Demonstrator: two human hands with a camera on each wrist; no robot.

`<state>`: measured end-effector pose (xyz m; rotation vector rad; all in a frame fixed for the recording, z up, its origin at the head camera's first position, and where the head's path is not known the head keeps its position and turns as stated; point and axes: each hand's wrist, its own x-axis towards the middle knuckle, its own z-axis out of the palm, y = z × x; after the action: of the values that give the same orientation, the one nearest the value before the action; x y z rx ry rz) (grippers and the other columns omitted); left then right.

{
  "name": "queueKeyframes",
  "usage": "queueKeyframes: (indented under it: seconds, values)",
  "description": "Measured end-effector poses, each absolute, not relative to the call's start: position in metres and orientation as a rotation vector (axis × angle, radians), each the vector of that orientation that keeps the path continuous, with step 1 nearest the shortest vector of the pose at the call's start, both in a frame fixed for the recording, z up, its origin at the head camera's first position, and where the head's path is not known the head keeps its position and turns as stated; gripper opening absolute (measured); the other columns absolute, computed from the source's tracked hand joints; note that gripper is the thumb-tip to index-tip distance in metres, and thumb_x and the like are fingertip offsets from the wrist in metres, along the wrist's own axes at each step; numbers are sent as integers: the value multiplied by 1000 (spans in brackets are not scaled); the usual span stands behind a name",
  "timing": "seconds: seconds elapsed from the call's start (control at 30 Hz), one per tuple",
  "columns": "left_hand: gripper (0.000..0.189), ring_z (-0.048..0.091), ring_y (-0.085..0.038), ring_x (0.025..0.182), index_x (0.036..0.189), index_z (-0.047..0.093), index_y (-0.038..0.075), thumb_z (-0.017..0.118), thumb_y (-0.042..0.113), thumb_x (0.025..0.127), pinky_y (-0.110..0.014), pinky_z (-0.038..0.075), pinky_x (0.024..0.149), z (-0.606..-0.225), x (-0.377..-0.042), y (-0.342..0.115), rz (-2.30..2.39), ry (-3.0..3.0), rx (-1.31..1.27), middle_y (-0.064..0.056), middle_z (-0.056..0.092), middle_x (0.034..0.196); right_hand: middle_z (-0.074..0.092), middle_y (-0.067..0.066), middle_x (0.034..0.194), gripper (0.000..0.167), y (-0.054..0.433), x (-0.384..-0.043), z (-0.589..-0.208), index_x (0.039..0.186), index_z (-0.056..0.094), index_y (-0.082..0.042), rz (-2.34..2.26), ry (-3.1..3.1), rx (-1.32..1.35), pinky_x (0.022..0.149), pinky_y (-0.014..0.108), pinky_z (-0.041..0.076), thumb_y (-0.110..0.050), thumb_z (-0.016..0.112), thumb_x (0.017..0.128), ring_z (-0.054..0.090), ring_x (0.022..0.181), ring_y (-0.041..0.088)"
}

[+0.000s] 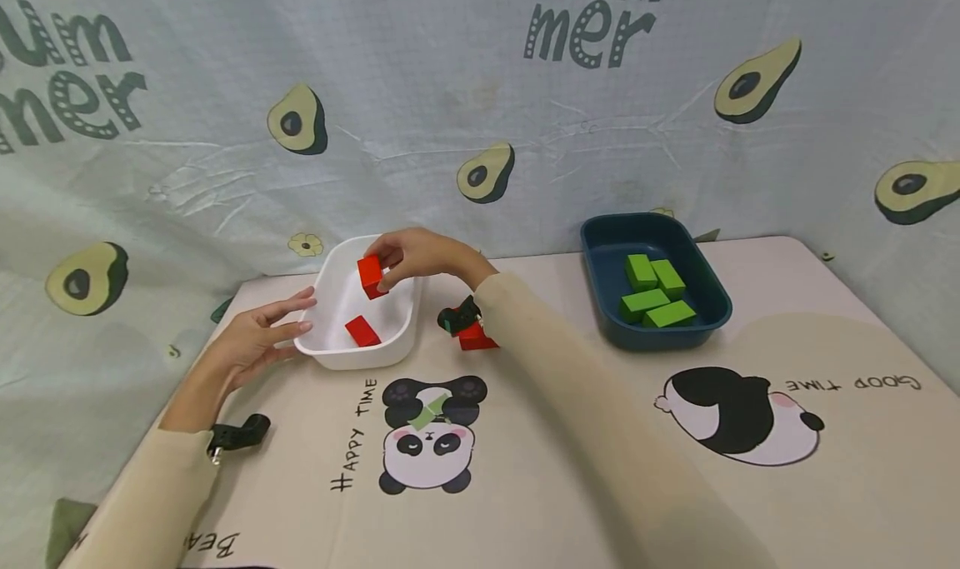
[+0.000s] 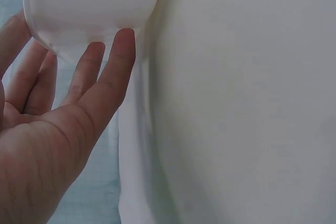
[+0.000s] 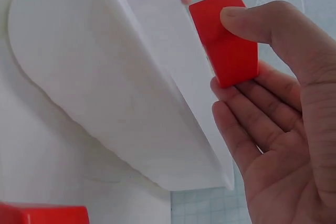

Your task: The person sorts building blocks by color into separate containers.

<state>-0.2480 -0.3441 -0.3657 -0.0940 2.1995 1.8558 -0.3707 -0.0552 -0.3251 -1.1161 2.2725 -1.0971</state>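
Over the white bin [image 1: 408, 340], my right hand [image 1: 423, 252] pinches a red block [image 1: 371, 276] between thumb and fingers. The right wrist view shows this red block [image 3: 226, 40] up close, thumb on its face and fingertips beneath. Another red block [image 1: 363, 331] lies on the bin's floor. My left hand [image 1: 255, 340] touches the bin's left side with its fingers spread fairly straight. In the left wrist view its fingertips [image 2: 125, 38] rest against the white wall. A red block [image 1: 477, 336] on the table is partly covered by the right wrist camera.
A dark blue bin [image 1: 652, 338] holding several green blocks [image 1: 645, 302] stands to the right. The table cover [image 1: 555, 486] carries panda prints. A hanging cloth [image 1: 405, 94] with avocado prints rises behind the table.
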Motion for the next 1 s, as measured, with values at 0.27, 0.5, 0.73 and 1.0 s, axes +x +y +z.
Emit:
queueKeyframes:
  seconds: [0.27,0.5,0.73,1.0]
  values:
    - [61,13,-35,154,153,46,9,69,7,97,-23,58,90,-368,-246,-343,1875,2173,-48,6,17,170,64,7,134,55,-68,-379,-326,140,58,-7,-1006,2282,-1093,98,21,52,-18,76,89,62,120,17]
    - [63,14,-34,154,154,42,6,70,9,97,-26,56,93,-366,-249,-344,1830,2206,-60,4,15,170,64,5,134,54,-74,-385,-330,140,58,-9,-937,2309,-1072,99,20,52,-20,76,90,60,121,17]
    - [65,15,-35,155,155,41,7,71,12,97,-26,55,94,-365,-249,-345,1790,2239,-83,4,15,170,67,4,129,53,-81,-385,-332,139,61,-11,-863,2349,-1130,97,21,51,-24,76,90,60,117,17]
    - [62,14,-33,155,153,45,9,71,12,96,-23,56,93,-362,-247,-344,1810,2225,-91,4,17,170,66,5,128,52,-90,-384,-328,138,62,-9,-828,2355,-1154,95,18,50,-20,77,89,58,118,17]
